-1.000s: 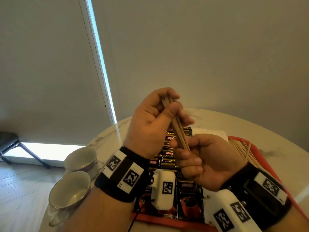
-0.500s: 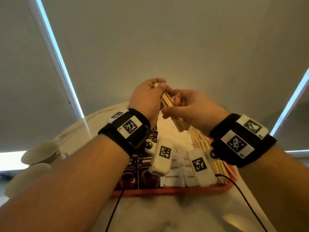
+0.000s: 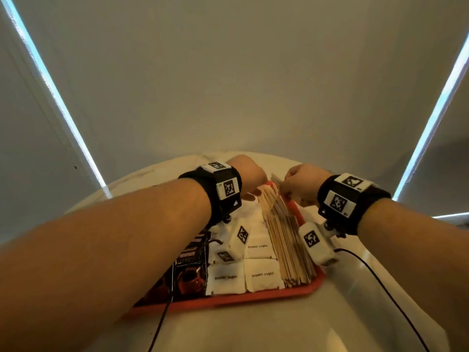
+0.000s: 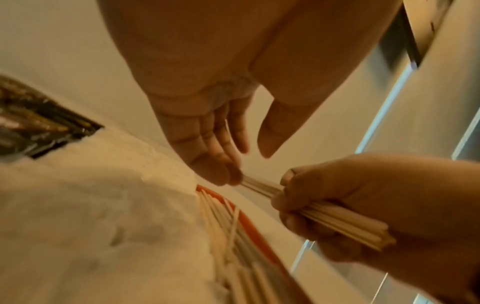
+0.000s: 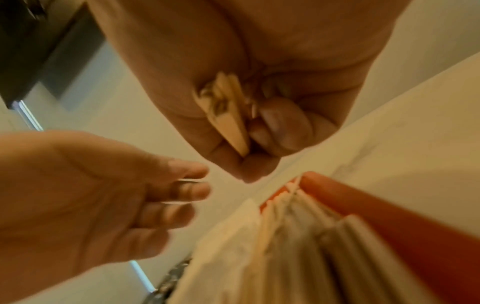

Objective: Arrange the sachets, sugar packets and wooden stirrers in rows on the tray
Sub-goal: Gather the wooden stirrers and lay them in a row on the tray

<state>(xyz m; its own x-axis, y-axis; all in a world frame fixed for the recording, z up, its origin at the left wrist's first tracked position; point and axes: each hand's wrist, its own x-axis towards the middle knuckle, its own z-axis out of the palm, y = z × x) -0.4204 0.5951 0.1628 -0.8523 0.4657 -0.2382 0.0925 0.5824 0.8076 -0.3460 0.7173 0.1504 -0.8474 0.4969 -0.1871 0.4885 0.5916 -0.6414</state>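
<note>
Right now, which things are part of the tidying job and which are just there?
Part of the job: red tray, brown sugar packets, dark sachets, wooden stirrers, stirrer bundle gripped by the right hand, left hand.

Just there: round table, black cable.

The red tray [image 3: 228, 299] sits on a pale round table. Dark coffee sachets [image 3: 189, 265] fill its left part. White brown sugar packets [image 3: 262, 274] lie flat in rows along its middle, printed side up. Wooden stirrers [image 3: 286, 240] lie packed side by side lengthwise along its right edge. A separate bundle of stirrers [image 4: 345, 223] is held above the tray's far right corner.
</note>
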